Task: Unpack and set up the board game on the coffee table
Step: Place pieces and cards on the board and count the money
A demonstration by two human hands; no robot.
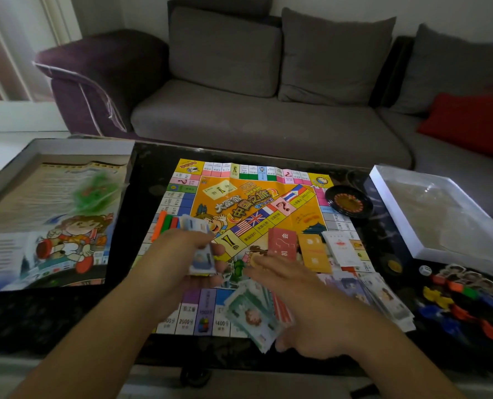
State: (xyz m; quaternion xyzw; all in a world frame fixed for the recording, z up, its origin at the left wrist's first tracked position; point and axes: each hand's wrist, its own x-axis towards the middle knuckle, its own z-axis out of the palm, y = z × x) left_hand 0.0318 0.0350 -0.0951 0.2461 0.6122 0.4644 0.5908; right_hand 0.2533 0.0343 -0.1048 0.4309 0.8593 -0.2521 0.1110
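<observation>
A person's right hand [294,300] reaches flat-fingered over a fanned pile of green play money [253,315] at the near edge of the board [268,197], apparently holding nothing, while the left hand [193,254] grips a stack of bills [202,259]. The paper board already lies unfolded on the dark table [52,318], with red, orange and white card decks [311,249] set on it and more banknotes [383,300] spread beside loose coloured tokens [455,300] at right. A small roulette wheel [349,203] sits at the board's far corner. The box lid [52,214] and white tray [441,214] flank the table. Sorting the money and placing the pieces appears to remain; a grey sofa [253,110] stands behind.
</observation>
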